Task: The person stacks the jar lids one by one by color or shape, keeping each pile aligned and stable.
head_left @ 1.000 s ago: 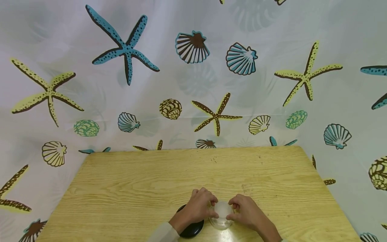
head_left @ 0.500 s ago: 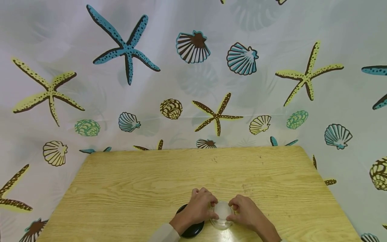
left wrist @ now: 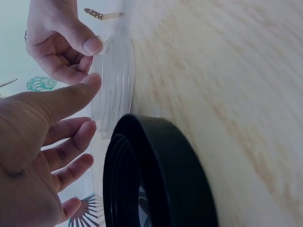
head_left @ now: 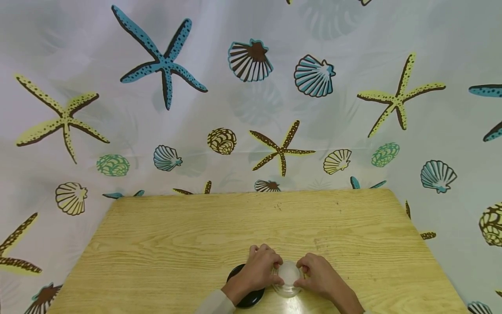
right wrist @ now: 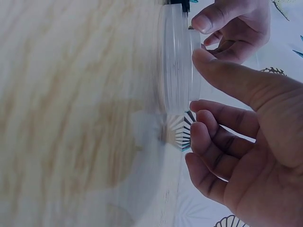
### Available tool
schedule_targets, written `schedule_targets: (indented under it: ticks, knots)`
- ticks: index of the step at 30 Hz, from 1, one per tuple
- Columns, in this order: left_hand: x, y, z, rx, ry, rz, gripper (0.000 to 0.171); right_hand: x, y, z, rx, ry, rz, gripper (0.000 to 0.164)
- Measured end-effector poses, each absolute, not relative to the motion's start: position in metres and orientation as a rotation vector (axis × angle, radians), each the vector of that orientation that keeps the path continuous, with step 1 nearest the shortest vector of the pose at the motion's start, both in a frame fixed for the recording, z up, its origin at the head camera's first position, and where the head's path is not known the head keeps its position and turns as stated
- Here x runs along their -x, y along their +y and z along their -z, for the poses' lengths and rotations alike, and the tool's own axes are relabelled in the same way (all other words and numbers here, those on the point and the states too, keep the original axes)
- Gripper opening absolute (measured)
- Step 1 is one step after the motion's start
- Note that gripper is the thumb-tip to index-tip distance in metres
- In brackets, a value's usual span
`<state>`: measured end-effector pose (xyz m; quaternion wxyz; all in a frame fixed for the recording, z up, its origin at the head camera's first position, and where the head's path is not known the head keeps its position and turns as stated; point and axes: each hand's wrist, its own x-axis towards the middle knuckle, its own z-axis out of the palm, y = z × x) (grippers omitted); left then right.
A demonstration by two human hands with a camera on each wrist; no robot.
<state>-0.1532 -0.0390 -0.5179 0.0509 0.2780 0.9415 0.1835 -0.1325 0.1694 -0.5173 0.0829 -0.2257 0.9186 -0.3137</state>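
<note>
A shallow, round, clear plastic piece (head_left: 289,274) with a stepped rim lies flat on the table before me, its middle looking frosted. My left hand (head_left: 259,269) pinches its upper edge from the left with thumb and forefinger. From the right, my right hand (head_left: 318,274) pinches the same edge. Both wrist views show the thumbs on top of the plastic piece (left wrist: 118,87), the other fingers loosely bent beside it. Under my left wrist sits a round black lid-like piece (head_left: 251,301), partly hidden in the head view; in the left wrist view its ridged hollow side shows.
The wooden tabletop (head_left: 176,244) stretches out beyond and to both sides of the hands. A pale cloth (head_left: 204,104) printed with starfish and shells hangs behind the table and along its sides.
</note>
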Motion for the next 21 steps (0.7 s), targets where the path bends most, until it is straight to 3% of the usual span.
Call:
schedule_targets:
  ticks: [21]
  knots:
    - [0.1525,-0.0399,0.5197,-0.835,2.865,-0.531,0.036,0.1322,0.1663,0.5242,0.628,2.756,0.929,0.04]
